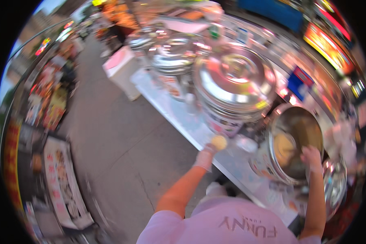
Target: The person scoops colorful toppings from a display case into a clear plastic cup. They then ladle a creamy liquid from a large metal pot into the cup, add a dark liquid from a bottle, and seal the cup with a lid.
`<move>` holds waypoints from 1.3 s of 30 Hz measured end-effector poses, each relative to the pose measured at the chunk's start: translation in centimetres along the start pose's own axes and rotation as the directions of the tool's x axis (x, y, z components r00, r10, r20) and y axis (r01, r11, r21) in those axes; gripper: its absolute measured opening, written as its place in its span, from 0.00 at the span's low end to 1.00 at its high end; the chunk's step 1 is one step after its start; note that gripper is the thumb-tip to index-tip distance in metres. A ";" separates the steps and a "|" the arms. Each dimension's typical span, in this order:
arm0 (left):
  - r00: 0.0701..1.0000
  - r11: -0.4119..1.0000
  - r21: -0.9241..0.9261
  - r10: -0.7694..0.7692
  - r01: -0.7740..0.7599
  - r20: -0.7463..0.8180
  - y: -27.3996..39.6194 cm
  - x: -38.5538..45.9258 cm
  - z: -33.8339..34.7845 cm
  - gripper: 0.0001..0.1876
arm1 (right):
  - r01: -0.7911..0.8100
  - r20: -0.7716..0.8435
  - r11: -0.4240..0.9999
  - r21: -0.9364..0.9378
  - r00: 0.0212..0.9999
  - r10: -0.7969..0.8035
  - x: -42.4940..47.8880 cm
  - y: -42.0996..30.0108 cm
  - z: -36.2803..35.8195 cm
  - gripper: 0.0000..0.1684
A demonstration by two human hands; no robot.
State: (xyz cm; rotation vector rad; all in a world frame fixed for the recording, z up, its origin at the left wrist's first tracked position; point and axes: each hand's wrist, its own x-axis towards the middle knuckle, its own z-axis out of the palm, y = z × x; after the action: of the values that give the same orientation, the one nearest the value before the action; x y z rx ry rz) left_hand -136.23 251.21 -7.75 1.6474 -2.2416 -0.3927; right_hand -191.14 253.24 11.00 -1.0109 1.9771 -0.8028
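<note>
My left hand [208,153], in a thin see-through glove, holds a small round container with pale yellow contents [219,142] over the counter's front edge. To the right stands a large open metal pot [273,152], tilted in the view, with a yellowish mass [284,148] low inside. My right hand [311,156] is at the pot's near right rim, fingers curled. Blur hides whether it grips a utensil handle. Between the hands a whitish, blurred item [246,143] rests on the counter.
A large lidded steel pot [236,80] and another lidded pot [177,53] stand along the pale counter [170,106]. A shiny metal lid [335,186] lies right of my right arm. A white box [122,71] is by the counter's far end. Paved ground [116,146] runs along the left.
</note>
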 end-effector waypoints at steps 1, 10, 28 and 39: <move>0.997 0.997 -0.025 -0.067 0.068 0.043 0.4 0.2 0.0 0.08 | -0.049 -0.013 0.999 -0.018 0.999 0.049 -0.4 -1.5 0.0 0.22; 0.937 0.946 -0.085 -0.322 0.312 -0.139 7.9 -9.8 -2.9 0.27 | 0.923 -0.018 0.365 -0.124 0.366 -0.931 -18.1 -8.7 8.0 0.19; -0.338 -0.245 0.240 -0.782 0.939 0.524 23.1 -92.5 5.0 0.19 | 0.905 0.919 0.183 0.385 -0.395 0.018 -54.1 -9.7 50.1 0.21; -0.300 -0.534 -0.592 -0.840 0.603 0.452 -11.7 -94.8 -6.8 0.21 | 0.571 0.652 0.425 0.703 -0.756 -0.064 -76.6 -14.6 70.3 0.19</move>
State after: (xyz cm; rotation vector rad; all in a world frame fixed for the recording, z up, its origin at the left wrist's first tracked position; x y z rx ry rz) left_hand -97.03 338.20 -15.93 2.2355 0.4664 -1.0546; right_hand -96.29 298.33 12.49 -1.9993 -0.5082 0.3475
